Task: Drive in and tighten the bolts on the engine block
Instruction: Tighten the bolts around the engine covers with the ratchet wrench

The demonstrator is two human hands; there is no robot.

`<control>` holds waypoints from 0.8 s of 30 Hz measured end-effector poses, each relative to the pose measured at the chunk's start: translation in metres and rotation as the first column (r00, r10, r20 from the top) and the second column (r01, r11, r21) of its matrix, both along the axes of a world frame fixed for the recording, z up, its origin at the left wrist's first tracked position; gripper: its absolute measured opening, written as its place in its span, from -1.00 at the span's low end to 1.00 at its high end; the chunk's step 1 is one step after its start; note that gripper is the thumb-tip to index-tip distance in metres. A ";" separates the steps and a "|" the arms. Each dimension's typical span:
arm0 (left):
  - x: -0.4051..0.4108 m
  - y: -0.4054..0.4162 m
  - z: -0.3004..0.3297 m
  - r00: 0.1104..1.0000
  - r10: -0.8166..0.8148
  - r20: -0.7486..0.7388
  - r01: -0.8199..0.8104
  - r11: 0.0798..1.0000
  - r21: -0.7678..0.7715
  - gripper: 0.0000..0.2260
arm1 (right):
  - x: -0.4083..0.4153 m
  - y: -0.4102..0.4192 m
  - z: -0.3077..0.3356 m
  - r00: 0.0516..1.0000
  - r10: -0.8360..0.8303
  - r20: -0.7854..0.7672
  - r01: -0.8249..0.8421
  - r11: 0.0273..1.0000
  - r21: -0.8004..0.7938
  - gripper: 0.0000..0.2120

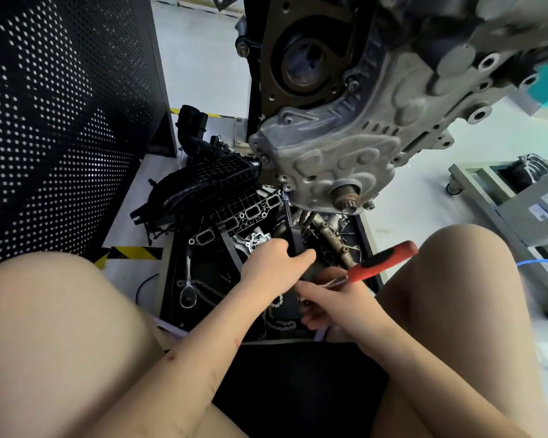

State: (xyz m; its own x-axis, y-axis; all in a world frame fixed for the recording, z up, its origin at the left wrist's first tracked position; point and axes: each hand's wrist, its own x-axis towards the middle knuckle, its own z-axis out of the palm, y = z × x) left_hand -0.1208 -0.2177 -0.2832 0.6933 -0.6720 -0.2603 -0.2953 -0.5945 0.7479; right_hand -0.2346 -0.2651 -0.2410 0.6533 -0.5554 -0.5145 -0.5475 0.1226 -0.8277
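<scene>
The grey engine block [345, 147] hangs on a stand above me, its cast cover facing down. My left hand [272, 267] grips the black handle of a driver tool [293, 235] whose thin shaft runs up to a bolt [283, 186] at the cover's lower left edge. My right hand [332, 298] sits just below and holds a red-and-black-handled tool [383, 260] that points up to the right. Its fingers also curl near the driver's base; that part is hidden.
A black tray [369, 245] below the engine holds an intake manifold [209, 188], a ratchet wrench [188, 292], a chain and metal parts. A black perforated panel [60, 121] stands at left. My bare knees flank the tray. A grey cart [503, 197] is at right.
</scene>
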 end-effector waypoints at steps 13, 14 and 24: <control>-0.004 -0.004 -0.003 1.000 0.014 -0.027 -0.014 1.000 -0.004 -0.65 | 0.006 0.001 0.003 0.890 0.284 -0.356 -0.454 0.619 -0.641 -0.85; -0.004 -0.004 -0.004 1.000 -0.009 -0.011 0.009 1.000 0.003 -0.66 | 0.008 0.001 0.003 0.865 0.291 -0.409 -0.500 0.569 -0.653 -0.79; -0.003 0.001 0.001 0.822 0.053 -0.568 -0.237 0.937 -0.255 -0.74 | 0.002 -0.006 0.006 0.997 -0.023 0.077 0.005 0.975 0.223 -0.87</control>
State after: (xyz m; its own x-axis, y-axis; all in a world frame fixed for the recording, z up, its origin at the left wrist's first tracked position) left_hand -0.1236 -0.2164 -0.2821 0.5938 -0.6828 -0.4257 0.2860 -0.3154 0.9048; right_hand -0.2323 -0.2712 -0.2346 0.6895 -0.4422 -0.5737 -0.4787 0.3161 -0.8191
